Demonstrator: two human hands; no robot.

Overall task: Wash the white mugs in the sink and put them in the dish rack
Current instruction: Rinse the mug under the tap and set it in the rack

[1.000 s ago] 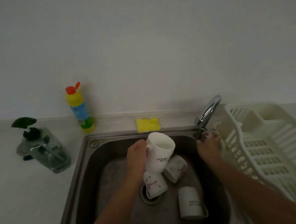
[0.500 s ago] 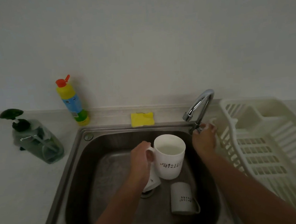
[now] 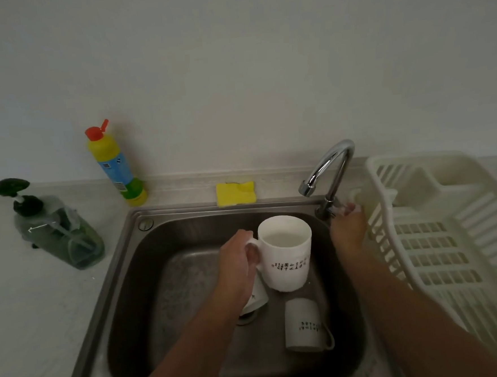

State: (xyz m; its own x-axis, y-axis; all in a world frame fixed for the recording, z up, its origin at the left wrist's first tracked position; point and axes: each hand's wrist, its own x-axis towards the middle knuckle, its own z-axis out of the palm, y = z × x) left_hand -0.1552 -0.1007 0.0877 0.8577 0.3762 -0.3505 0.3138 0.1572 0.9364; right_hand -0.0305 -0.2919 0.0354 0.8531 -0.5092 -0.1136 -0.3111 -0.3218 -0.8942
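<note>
Grey worktop runs under a plain wall, with a steel sink set in it. The hands are apart. The left hand grips the handle of a white mug and holds it upright over the sink, below the tap. The right hand has its fingers curled on the tap handle.

I judge the task is at its beginning. The dish rack on the right holds no mug. A second mug lies in the sink, and a third mug is half hidden under the left hand. No water stream is visible.

Both printed mugs carry rows of small dark characters, too small to read. The blue label on the yellow bottle is also not readable.
</note>
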